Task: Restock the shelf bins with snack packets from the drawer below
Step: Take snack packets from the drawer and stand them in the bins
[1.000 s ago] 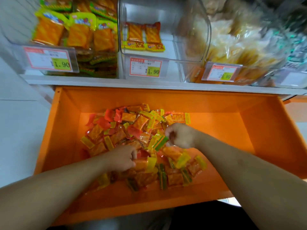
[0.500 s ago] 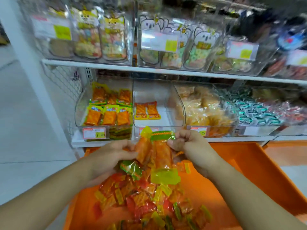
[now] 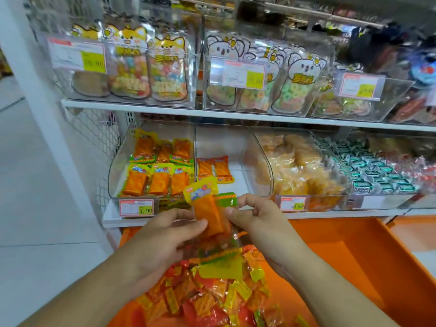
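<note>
Both hands hold a small bunch of snack packets [image 3: 208, 210] up in front of the lower shelf. My left hand [image 3: 162, 237] grips the orange packet with the yellow top from the left. My right hand [image 3: 257, 223] pinches the green-topped packet from the right. More packets hang below the hands. The orange drawer [image 3: 349, 263] underneath holds a heap of loose packets [image 3: 212, 296]. Straight behind the hands, the middle clear bin [image 3: 219, 147] holds only two orange packets [image 3: 213, 168]. The left bin [image 3: 122, 166] is stacked with similar packets.
A clear bin of pale yellow snacks [image 3: 299, 168] stands right of the middle bin, then green and white wrapped sweets [image 3: 368, 171]. The upper shelf [image 3: 212, 114] carries bins of animal-shaped bags. Price tags hang on the bin fronts. White floor lies at the left.
The hands went from digging in the drawer heap to lifting a bunch of packets. They now hold it higher, level with the front of the lower bins.
</note>
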{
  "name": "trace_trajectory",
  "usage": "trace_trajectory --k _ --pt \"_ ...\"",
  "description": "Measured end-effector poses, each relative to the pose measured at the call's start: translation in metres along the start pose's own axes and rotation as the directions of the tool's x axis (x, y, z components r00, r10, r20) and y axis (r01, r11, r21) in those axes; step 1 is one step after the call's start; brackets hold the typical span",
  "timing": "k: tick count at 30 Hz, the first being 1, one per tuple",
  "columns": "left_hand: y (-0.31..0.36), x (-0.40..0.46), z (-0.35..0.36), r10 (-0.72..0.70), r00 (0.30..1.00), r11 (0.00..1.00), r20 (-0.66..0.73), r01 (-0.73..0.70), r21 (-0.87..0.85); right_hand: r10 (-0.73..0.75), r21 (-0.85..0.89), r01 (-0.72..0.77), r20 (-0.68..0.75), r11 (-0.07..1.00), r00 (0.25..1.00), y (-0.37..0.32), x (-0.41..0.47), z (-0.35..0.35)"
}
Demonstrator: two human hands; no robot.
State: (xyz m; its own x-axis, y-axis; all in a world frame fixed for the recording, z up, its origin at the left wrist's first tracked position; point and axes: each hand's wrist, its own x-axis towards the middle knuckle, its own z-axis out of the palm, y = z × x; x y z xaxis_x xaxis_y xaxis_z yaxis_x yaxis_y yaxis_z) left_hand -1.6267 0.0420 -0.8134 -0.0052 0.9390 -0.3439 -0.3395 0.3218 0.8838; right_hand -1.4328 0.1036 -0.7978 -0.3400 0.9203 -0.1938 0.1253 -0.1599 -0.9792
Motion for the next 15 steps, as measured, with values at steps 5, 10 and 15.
trace_trajectory --k 5,10,15 --pt "0.008 0.014 -0.003 0.011 1.000 0.994 -0.004 -0.010 0.105 -0.010 0.000 0.010 -0.106 1.000 0.994 -0.007 0.015 -0.010" --pt "0.011 0.022 -0.013 0.038 0.985 0.982 -0.166 -0.006 0.187 -0.156 0.001 0.160 -0.205 0.987 0.966 -0.013 0.018 -0.022" --pt "0.010 0.017 -0.012 -0.002 0.989 0.987 -0.149 0.026 0.161 -0.655 -0.364 0.581 -0.119 0.728 0.746 -0.018 -0.002 -0.016"
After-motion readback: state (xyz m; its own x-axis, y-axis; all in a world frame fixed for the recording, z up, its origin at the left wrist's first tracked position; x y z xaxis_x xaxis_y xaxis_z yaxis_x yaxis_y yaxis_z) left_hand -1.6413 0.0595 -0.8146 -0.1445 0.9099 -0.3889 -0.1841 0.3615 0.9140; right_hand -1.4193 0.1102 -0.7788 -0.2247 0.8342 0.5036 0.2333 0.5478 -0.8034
